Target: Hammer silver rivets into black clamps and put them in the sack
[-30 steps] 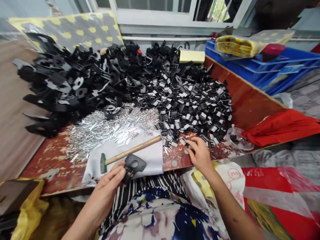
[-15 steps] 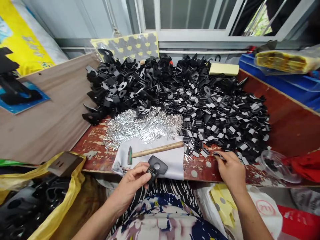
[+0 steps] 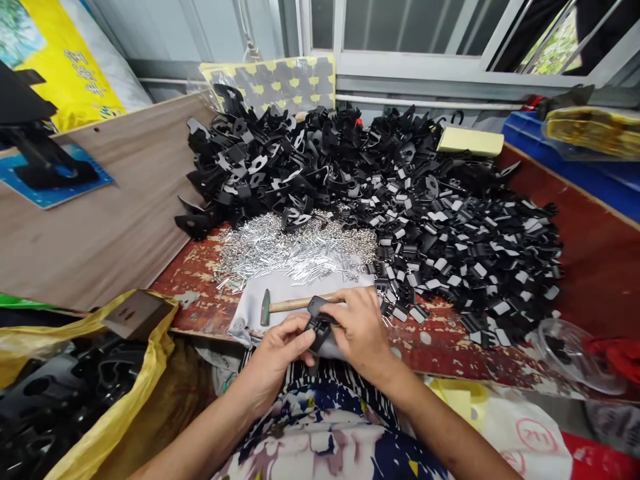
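Observation:
Low over the table's front edge, my left hand [image 3: 283, 353] pinches a black plastic part [image 3: 317, 333] between thumb and fingers. My right hand [image 3: 363, 327] meets it from the right, its fingers closed on a small black plastic piece pressed against that part. The right fingers cover most of this small piece. Just behind both hands lies a hammer [image 3: 287, 305] with a wooden handle, on a grey-white sheet [image 3: 250, 300]; the right hand hides part of the handle. Thin metal pins [image 3: 305, 257] are heaped beyond the sheet.
Small black clips [image 3: 465, 260] with pale faces spread over the right side. Larger black parts [image 3: 270, 153] are piled at the back left. A wooden board [image 3: 125, 173] walls the left. A yellow sack [image 3: 155, 353] of black parts stands at the lower left; a clear plastic bowl [image 3: 570, 353] sits right.
My right hand has moved left from the edge of the clip pile to the part in my left hand, bringing a small black piece. The view has shifted slightly.

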Available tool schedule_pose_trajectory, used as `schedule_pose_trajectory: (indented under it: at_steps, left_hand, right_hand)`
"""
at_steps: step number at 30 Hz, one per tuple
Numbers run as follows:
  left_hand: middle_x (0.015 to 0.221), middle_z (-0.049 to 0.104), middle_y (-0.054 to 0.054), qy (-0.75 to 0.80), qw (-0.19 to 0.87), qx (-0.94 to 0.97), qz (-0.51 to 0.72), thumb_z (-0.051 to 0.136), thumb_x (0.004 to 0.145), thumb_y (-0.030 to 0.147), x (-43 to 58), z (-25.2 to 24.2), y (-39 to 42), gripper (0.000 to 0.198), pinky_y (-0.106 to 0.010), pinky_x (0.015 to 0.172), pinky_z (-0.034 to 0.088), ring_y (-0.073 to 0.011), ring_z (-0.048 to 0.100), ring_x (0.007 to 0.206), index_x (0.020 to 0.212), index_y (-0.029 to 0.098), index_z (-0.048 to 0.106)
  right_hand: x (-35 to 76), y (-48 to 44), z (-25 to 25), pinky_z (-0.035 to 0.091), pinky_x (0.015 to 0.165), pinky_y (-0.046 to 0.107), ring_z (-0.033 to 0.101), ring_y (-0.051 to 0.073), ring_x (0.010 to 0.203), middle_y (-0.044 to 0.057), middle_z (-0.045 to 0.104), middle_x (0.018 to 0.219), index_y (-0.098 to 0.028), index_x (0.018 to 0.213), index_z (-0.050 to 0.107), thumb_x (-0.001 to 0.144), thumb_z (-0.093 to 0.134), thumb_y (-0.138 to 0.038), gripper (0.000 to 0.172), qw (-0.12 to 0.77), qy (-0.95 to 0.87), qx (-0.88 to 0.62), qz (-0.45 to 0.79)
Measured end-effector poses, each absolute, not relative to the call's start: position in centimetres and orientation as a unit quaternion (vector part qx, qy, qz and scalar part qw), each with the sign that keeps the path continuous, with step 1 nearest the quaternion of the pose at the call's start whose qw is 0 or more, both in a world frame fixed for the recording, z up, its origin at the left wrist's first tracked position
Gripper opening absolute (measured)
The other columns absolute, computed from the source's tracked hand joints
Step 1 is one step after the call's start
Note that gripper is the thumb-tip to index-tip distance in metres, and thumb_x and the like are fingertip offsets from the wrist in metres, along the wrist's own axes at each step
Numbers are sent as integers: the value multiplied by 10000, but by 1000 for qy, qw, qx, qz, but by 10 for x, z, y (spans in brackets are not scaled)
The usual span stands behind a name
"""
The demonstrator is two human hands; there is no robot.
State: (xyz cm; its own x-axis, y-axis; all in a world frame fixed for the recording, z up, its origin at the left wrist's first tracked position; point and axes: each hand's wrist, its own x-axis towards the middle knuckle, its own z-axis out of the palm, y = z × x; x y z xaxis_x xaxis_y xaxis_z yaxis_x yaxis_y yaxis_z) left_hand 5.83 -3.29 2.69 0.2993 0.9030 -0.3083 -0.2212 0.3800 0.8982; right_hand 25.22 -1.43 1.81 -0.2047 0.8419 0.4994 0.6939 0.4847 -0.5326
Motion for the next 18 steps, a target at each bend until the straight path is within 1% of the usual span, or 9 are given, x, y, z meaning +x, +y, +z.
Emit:
schedule_pose_trajectory:
  at_steps: [2,4,5,7,10,11,13,15,18]
  left_hand:
    - [1031,600,-49,461,694,374,407,874,727,427,49,25,-34,273,-210,593,497,-107,534,689,757,170,786]
    - [967,609,-45,471,693,357,412,882,723,418,41,25,-37,272,-203,589,504,-110,527,689,758,167,784]
    - [941,613,-44,472,697,346,415,886,722,416,38,26,-39,272,-204,591,512,-115,527,694,764,167,784]
    - [923,623,-40,475,705,320,419,897,713,412,32,27,-43,278,-212,601,531,-115,530,686,798,170,791]
    - [930,635,-23,485,707,274,436,914,699,405,23,27,-50,294,-204,604,536,-93,542,647,858,184,802]
    - [934,639,-17,489,706,260,442,917,697,401,19,26,-52,297,-198,600,532,-85,546,634,873,191,804]
    - [958,650,-17,498,701,242,450,917,701,397,10,24,-58,307,-189,601,529,-81,557,635,906,196,807]
    - [978,660,-32,508,698,239,445,910,713,401,3,22,-61,323,-192,616,538,-89,558,659,932,187,808]
    - [961,649,-55,505,701,260,430,895,734,409,2,20,-62,309,-208,645,562,-121,551,735,892,159,805]
  right_hand:
    - [260,0,26,483,834,430,608,253,922,32,727,940,-287,1030,742,904,618,-140,231,395,-763,-504,91]
    - [267,14,33,493,802,380,613,222,884,13,729,922,-271,1026,725,930,618,-151,187,400,-757,-502,121]
    - [267,19,36,493,791,365,614,215,881,8,730,925,-268,1017,718,939,609,-147,181,388,-765,-496,135]
    - [263,20,35,484,803,372,604,227,927,17,725,958,-269,998,712,948,580,-132,197,339,-795,-485,131]
    - [252,4,17,457,840,433,562,277,1003,76,692,1045,-247,1000,716,930,588,-136,183,248,-835,-487,63]
    - [250,-3,8,453,830,441,551,285,986,93,679,1039,-235,1011,720,913,597,-128,190,225,-841,-490,37]
    - [252,-14,-8,461,774,432,544,275,898,103,663,953,-210,1049,728,891,581,-89,248,198,-849,-490,9]
    - [257,-19,-16,489,753,425,565,264,858,101,672,908,-192,1102,729,898,529,-54,317,215,-850,-480,17]
    - [260,-13,-5,549,823,425,648,243,936,83,729,1006,-218,1166,717,937,475,-60,369,313,-826,-461,89]
